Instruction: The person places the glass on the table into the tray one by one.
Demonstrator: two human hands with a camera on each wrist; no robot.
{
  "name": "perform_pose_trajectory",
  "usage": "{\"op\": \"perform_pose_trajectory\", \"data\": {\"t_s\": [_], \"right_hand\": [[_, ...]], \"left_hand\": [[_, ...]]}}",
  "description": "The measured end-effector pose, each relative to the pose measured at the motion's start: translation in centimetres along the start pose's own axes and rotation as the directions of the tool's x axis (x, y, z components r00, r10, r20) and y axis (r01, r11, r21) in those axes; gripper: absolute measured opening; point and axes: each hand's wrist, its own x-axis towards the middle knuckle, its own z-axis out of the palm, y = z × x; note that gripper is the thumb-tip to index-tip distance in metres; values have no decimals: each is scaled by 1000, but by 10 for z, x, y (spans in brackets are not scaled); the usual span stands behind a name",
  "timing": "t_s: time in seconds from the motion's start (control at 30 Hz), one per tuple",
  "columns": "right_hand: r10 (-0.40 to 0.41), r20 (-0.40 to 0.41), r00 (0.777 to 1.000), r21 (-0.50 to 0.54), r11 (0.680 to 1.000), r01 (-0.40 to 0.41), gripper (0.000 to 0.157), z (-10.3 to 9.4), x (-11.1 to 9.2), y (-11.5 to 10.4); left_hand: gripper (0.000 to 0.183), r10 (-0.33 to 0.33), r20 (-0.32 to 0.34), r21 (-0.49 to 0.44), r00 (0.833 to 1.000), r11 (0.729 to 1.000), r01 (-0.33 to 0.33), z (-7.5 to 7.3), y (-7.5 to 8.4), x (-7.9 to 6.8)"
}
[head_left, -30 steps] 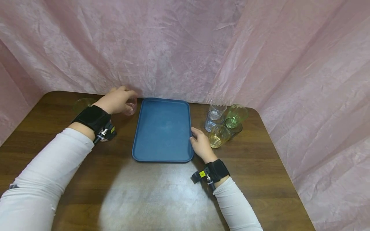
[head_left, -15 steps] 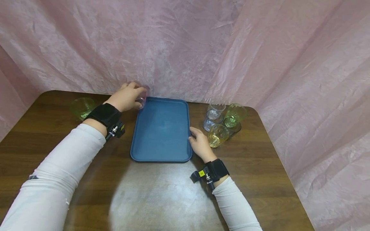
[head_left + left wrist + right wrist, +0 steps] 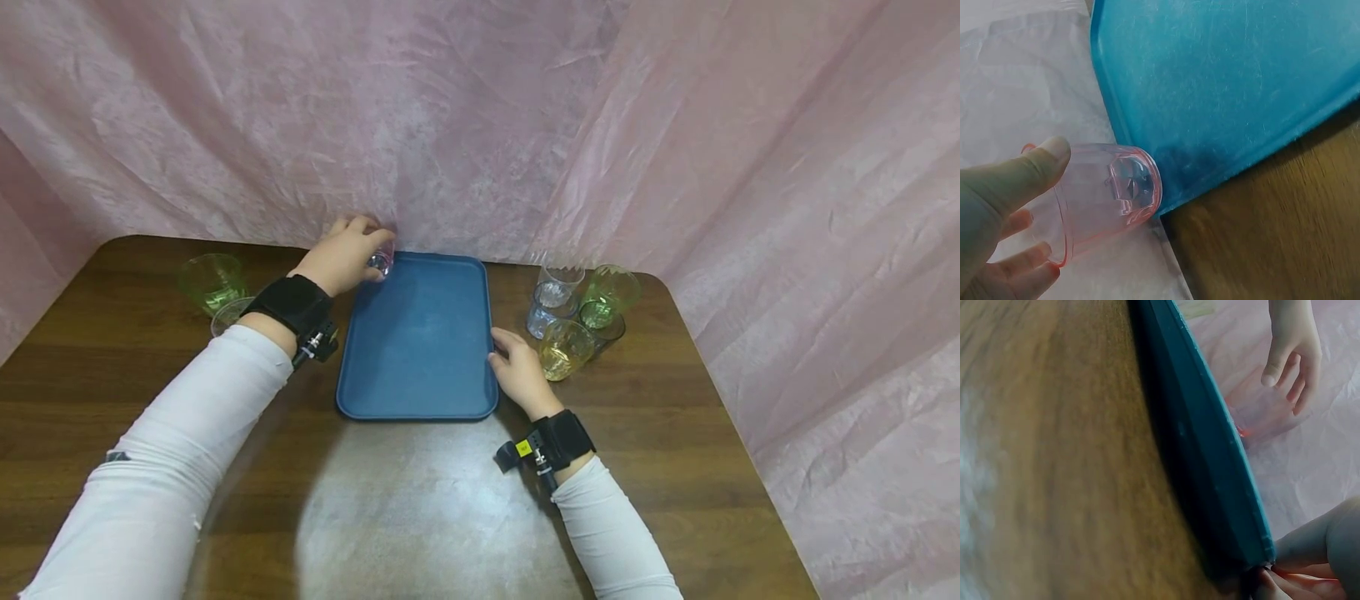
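Observation:
My left hand (image 3: 341,257) grips a see-through pink cup (image 3: 384,260) at the far left corner of a blue rectangular tray (image 3: 420,342). Seen from the left wrist, thumb and fingers close round the rim of the cup (image 3: 1097,200), and its base overlaps the tray's corner; whether they touch cannot be told. The tray lies flat on the table. At its right edge my right hand (image 3: 522,377) pinches the rim, and the right wrist view has fingers on both sides of the tray's edge (image 3: 1216,444).
Several tinted cups cluster right of the tray: a yellow cup (image 3: 566,352), a blue cup (image 3: 550,317), a green cup (image 3: 613,290), a dark cup (image 3: 611,332) and a clear one. On the left are a green cup (image 3: 213,282) and a partly hidden clear cup (image 3: 225,317). Pink curtain (image 3: 480,125) hangs behind.
The left hand has moved right with the pink cup, from beside the tray to above its far left corner. My right hand stays at the tray's right edge.

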Motion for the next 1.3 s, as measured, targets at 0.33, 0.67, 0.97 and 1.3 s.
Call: {"op": "perform_pose_trajectory", "data": {"t_s": [0.33,0.67,0.97,1.3], "right_hand": [[18,15,1000,11,1000,-18,45,-1,-3,0],[-4,-6,1000,-10,1000,4,44,2,-2,2],[0,-4,1000,2,1000,0,44,1,-4,1],[16,4,1000,4,1000,-16,45,-1,-3,-1]], "left_hand": [[64,-15,25,-9,1000,1000,15,4,6,3],[65,-15,36,-14,999,1000,16,13,3,7],[64,-16,27,5,1000,1000,16,16,3,9],[62,-42,42,1,998,999,42,17,5,15]]}}
